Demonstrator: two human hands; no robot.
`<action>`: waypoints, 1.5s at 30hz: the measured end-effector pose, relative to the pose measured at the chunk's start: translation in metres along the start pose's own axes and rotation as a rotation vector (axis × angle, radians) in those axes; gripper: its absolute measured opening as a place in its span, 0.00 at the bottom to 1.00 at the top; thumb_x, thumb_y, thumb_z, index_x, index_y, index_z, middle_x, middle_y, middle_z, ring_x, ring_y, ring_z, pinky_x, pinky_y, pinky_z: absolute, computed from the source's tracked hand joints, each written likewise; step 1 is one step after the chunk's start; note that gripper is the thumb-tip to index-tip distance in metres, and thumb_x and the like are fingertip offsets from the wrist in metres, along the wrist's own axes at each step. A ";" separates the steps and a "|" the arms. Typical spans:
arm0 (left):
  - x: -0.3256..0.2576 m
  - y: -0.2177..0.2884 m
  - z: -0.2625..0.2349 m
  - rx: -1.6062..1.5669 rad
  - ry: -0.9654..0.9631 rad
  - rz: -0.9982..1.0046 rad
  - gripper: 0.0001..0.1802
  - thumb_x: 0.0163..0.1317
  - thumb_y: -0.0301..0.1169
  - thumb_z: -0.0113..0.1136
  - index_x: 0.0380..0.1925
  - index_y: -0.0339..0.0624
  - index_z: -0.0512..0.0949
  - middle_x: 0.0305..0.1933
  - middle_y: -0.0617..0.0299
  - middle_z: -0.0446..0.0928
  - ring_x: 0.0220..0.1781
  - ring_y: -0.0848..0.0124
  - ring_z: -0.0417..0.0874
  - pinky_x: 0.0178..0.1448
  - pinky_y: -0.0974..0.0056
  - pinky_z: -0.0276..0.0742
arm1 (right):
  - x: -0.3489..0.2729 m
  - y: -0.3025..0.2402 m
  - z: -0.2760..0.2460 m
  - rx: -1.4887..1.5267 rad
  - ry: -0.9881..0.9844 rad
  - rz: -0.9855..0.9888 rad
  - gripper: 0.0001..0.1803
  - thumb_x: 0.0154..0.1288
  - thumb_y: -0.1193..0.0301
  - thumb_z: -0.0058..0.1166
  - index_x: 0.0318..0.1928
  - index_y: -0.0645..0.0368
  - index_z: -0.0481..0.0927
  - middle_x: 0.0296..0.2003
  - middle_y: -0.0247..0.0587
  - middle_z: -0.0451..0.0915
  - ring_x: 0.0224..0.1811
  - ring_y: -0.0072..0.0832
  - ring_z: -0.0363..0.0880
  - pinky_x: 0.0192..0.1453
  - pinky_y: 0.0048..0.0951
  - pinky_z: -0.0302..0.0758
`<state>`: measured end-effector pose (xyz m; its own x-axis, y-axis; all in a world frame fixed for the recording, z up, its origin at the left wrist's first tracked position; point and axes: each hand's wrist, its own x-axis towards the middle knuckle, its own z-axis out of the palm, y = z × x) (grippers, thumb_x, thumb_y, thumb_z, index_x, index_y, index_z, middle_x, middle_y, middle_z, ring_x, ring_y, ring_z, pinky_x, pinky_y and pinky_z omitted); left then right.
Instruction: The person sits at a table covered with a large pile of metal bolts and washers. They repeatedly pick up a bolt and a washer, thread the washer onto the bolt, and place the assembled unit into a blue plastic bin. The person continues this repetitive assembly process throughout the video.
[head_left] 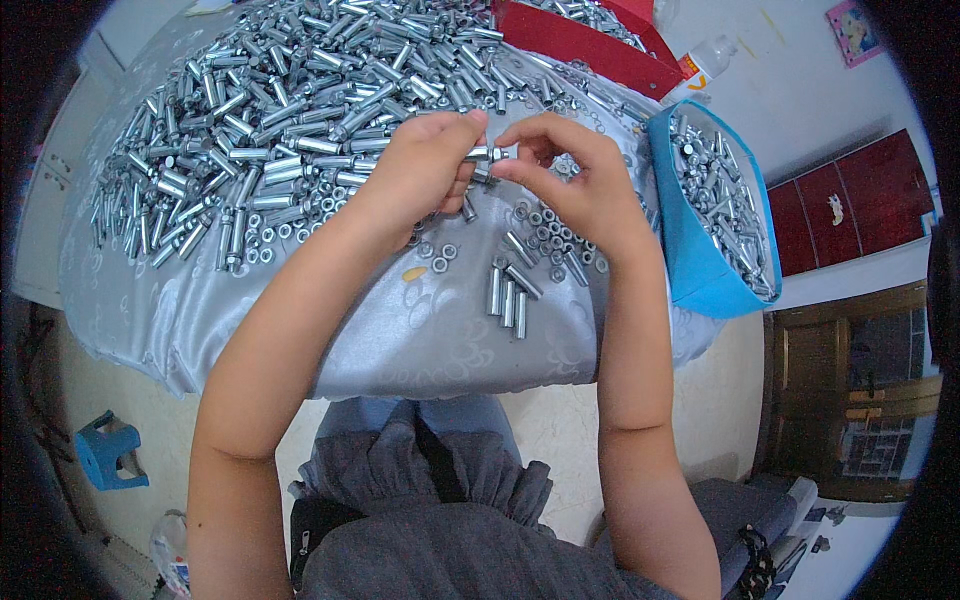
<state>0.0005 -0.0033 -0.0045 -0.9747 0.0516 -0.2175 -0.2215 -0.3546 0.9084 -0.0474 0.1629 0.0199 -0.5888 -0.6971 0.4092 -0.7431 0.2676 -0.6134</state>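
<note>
Over the middle of the table, my left hand (420, 165) is closed round a silver expansion bolt (488, 154), whose end with a nut sticks out to the right. My right hand (580, 170) pinches that end between thumb and index finger. Below the right hand lie loose nuts (548, 236) and a small group of metal sleeves (508, 297). A few more nuts (440, 264) and a small yellowish piece (414, 273) rest under my left wrist. The part of the bolt inside my left fist is hidden.
A large heap of expansion bolts (300, 100) covers the far left of the silvery tablecloth (370, 350). To the right stands a blue fabric bin (700, 260) full of bolts. Beyond are a red box (590, 52) and a plastic bottle (708, 60). A blue stool (108, 452) is on the floor.
</note>
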 end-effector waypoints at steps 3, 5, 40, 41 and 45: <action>-0.001 0.002 0.003 0.016 0.021 -0.004 0.15 0.60 0.43 0.48 0.25 0.44 0.69 0.15 0.73 0.60 0.13 0.82 0.56 0.15 0.75 0.51 | -0.001 -0.006 -0.003 0.024 0.010 0.073 0.15 0.47 0.72 0.62 0.37 0.59 0.76 0.28 0.31 0.74 0.30 0.19 0.70 0.35 0.20 0.68; -0.001 0.003 0.003 0.020 0.024 0.002 0.15 0.60 0.43 0.49 0.26 0.44 0.69 0.15 0.73 0.60 0.13 0.82 0.56 0.15 0.75 0.51 | 0.000 -0.007 -0.001 0.045 0.038 0.056 0.15 0.47 0.73 0.62 0.38 0.59 0.76 0.29 0.33 0.75 0.30 0.19 0.71 0.36 0.20 0.69; 0.003 0.048 -0.061 -0.416 0.538 0.484 0.29 0.58 0.38 0.53 0.51 0.29 0.57 0.43 0.52 0.71 0.43 0.67 0.75 0.48 0.64 0.75 | 0.002 0.008 -0.003 0.108 0.309 0.136 0.09 0.55 0.69 0.55 0.29 0.63 0.77 0.21 0.37 0.76 0.24 0.19 0.71 0.29 0.20 0.68; 0.003 0.047 -0.061 -0.390 0.527 0.493 0.29 0.57 0.37 0.53 0.51 0.28 0.57 0.44 0.51 0.70 0.43 0.65 0.75 0.49 0.64 0.75 | 0.002 0.007 -0.003 0.112 0.308 0.141 0.09 0.55 0.69 0.55 0.29 0.63 0.77 0.21 0.37 0.76 0.23 0.19 0.71 0.29 0.20 0.68; 0.008 0.042 -0.066 -0.233 0.533 0.512 0.27 0.57 0.34 0.52 0.51 0.29 0.59 0.48 0.51 0.68 0.45 0.65 0.74 0.49 0.63 0.74 | 0.001 0.007 -0.005 0.093 0.289 0.177 0.09 0.55 0.69 0.55 0.30 0.63 0.77 0.22 0.37 0.76 0.23 0.19 0.71 0.29 0.20 0.68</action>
<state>-0.0150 -0.0795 0.0086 -0.7949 -0.6066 0.0129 0.3222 -0.4039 0.8562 -0.0547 0.1672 0.0190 -0.7818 -0.4241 0.4571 -0.5969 0.2971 -0.7453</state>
